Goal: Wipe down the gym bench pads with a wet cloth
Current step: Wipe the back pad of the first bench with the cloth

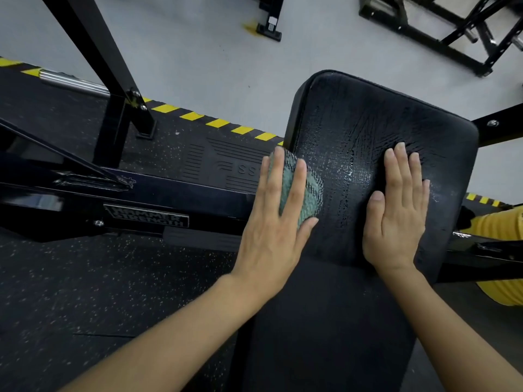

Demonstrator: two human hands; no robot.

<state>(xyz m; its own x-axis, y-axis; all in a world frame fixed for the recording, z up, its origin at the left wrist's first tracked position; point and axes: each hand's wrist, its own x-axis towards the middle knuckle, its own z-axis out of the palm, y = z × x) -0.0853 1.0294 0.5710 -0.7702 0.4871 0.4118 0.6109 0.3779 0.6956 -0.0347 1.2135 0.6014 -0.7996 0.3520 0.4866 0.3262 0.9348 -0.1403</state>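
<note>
A black bench pad (353, 114) fills the middle right, its far half streaked with wet wipe marks. A second, dry-looking black pad (325, 321) continues toward me below it. My left hand (277, 222) lies flat with straight fingers on a folded grey-green cloth (310, 190), pressing it against the pad's left edge. My right hand (399, 210) rests flat and empty on the wet pad, fingers straight and together.
A black Hammer Strength machine frame (147, 199) runs along the left over speckled rubber flooring. Yellow-black hazard tape (198, 116) borders the grey floor. A black rack (452, 32) stands at the far right, and a yellow weight plate (498, 230) sits right of the bench.
</note>
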